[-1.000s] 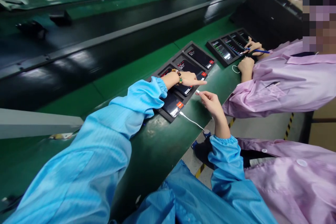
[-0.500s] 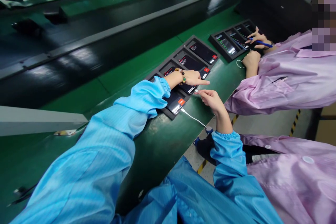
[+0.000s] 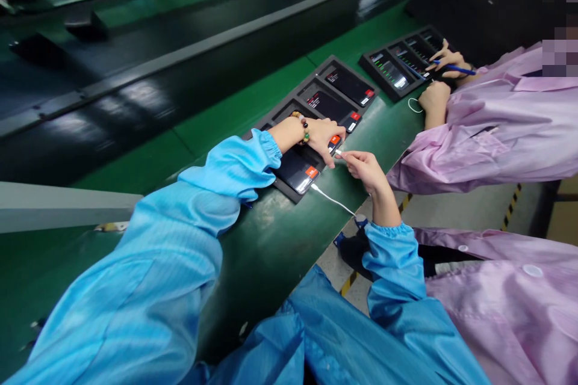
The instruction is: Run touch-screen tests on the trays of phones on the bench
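A dark tray [image 3: 292,194] with several phones lies on the green bench. My left hand [image 3: 321,135], a beaded bracelet at its wrist, is closed around the lower end of one phone [image 3: 335,141] in the tray, its fingers at the phone's sides. Just to the right, my right hand [image 3: 362,167] pinches a white cable plug [image 3: 338,153] close to that phone's end; whether the plug is in the phone cannot be made out. A second white cable [image 3: 333,201] runs to the end of the nearest phone [image 3: 295,171]. Two further phones sit beyond my left hand.
At the right, a person in a pink sleeve [image 3: 478,114] works with a blue pen [image 3: 456,68] over another tray of phones [image 3: 397,95]. A grey bar [image 3: 67,207] juts in from the left. Behind the bench runs a long dark channel [image 3: 180,72].
My left hand has drawn back its pointing finger and now grips the phone's end, with the orange label showing. My right hand has stayed nearly in place with the plug.
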A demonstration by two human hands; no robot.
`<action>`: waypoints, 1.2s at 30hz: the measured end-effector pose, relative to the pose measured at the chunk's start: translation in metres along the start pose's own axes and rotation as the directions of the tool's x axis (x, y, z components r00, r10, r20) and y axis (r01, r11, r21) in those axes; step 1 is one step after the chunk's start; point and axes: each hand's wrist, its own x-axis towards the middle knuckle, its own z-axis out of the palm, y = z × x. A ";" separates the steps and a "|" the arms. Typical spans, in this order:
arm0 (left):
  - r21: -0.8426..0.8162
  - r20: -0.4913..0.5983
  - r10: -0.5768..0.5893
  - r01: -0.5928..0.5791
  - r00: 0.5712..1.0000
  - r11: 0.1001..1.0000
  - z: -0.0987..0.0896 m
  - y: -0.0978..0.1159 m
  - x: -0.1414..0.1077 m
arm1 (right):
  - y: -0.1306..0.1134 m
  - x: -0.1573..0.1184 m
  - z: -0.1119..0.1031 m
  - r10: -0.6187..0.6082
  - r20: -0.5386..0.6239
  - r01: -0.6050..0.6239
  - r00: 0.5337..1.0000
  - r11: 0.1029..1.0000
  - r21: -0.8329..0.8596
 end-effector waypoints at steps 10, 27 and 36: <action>0.118 -0.027 0.181 -0.176 0.983 0.977 0.003 -0.010 -0.016 | 0.001 0.001 0.005 0.005 0.000 -0.005 1.000 0.999 -0.045; 0.118 -0.071 0.158 -0.148 0.985 0.982 0.011 -0.024 -0.012 | 0.004 0.009 0.005 -0.001 -0.001 0.001 1.000 0.995 -0.096; 0.052 -0.093 0.139 -0.134 0.986 0.990 0.015 -0.026 -0.009 | 0.001 0.014 0.008 -0.044 0.017 0.046 0.999 0.982 -0.181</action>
